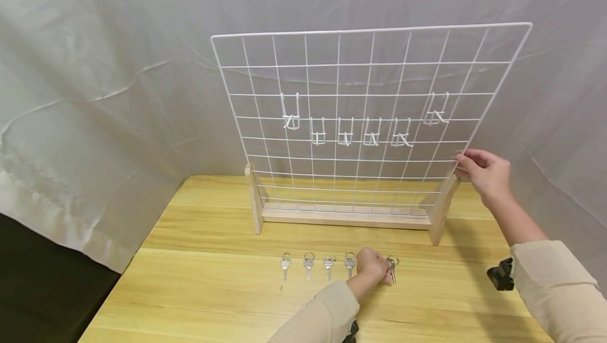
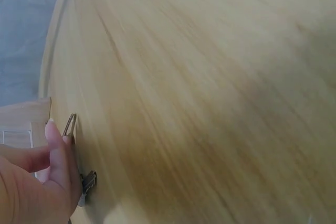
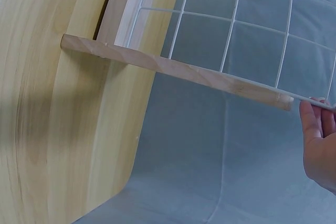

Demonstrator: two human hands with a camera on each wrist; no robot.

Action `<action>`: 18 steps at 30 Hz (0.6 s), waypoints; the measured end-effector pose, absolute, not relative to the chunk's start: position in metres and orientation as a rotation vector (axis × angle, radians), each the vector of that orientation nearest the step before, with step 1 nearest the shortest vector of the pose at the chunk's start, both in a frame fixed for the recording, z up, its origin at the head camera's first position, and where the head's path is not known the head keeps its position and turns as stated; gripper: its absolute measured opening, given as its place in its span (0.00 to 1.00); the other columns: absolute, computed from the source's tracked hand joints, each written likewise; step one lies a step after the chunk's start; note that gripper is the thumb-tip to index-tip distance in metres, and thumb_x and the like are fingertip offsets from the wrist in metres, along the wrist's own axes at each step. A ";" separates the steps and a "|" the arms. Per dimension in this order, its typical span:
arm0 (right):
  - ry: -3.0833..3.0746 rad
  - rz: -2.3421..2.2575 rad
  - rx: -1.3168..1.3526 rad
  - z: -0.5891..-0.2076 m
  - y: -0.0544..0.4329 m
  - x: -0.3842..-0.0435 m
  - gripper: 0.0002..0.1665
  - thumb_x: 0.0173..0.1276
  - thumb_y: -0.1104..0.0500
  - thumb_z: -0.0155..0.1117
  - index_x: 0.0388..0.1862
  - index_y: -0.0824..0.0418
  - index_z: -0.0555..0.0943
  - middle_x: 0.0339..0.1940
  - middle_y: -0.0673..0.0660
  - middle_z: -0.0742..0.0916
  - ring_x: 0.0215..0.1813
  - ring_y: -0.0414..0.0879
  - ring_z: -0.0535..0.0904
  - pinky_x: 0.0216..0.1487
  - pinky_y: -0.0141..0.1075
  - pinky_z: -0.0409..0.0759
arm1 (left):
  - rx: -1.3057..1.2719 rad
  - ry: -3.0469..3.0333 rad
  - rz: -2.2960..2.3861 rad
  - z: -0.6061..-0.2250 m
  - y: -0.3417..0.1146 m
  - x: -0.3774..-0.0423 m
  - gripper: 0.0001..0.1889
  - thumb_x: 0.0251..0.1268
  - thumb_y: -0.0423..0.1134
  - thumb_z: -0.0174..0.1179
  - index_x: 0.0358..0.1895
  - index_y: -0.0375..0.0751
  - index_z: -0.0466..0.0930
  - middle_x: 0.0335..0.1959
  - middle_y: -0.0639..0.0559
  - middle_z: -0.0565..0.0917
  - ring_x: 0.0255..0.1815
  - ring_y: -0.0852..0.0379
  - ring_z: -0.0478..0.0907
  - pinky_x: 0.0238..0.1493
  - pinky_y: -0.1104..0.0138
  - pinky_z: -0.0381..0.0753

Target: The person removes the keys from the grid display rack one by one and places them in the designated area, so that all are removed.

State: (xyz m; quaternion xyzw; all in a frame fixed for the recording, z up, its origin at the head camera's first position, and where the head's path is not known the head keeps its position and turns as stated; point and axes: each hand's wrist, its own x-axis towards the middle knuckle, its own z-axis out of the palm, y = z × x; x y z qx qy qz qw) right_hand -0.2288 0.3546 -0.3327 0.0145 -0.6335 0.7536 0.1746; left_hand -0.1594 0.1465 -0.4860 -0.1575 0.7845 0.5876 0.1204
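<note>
My left hand (image 1: 372, 265) is down at the tabletop, at the right end of a row of silver keys. Its thumb and fingers pinch the rightmost key (image 1: 392, 269); in the left wrist view the key's ring (image 2: 70, 124) shows past the fingertips. Whatever lies under that hand is hidden. Left of it lie several more keys, among them one (image 1: 350, 262) close beside the hand, each with a ring. My right hand (image 1: 488, 174) grips the right edge of a white wire grid (image 1: 339, 64), just above its wooden stand (image 3: 173, 69).
Several white hooks (image 1: 372, 139) hang on the grid, two of them higher than the others. A tiny bit (image 1: 281, 287) lies below the leftmost key. Grey cloth (image 1: 118, 69) surrounds the wooden table (image 1: 189, 280) at the back and sides.
</note>
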 end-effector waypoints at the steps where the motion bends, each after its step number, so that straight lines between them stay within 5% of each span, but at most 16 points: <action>1: -1.795 2.135 0.042 -0.333 0.355 -0.229 0.14 0.62 0.72 0.58 0.27 0.55 0.83 0.25 0.43 0.88 0.27 0.32 0.84 0.30 0.23 0.83 | -0.457 2.304 1.706 -0.486 0.147 -0.159 0.05 0.47 0.22 0.64 0.19 0.29 0.81 0.09 0.44 0.79 0.07 0.58 0.74 0.12 0.69 0.80; 7: -1.794 2.134 0.040 -0.332 0.354 -0.227 0.14 0.62 0.72 0.57 0.27 0.55 0.84 0.25 0.43 0.88 0.26 0.32 0.84 0.29 0.23 0.83 | -0.430 2.385 1.634 -0.483 0.147 -0.157 0.07 0.45 0.22 0.66 0.16 0.29 0.79 0.08 0.42 0.79 0.10 0.50 0.80 0.10 0.69 0.79; 18: -1.791 2.149 0.027 -0.330 0.353 -0.226 0.13 0.62 0.72 0.58 0.28 0.55 0.83 0.25 0.43 0.88 0.27 0.33 0.84 0.30 0.24 0.83 | -0.389 2.535 1.454 -0.482 0.146 -0.155 0.14 0.41 0.24 0.69 0.10 0.35 0.73 0.04 0.47 0.76 0.10 0.51 0.79 0.08 0.73 0.76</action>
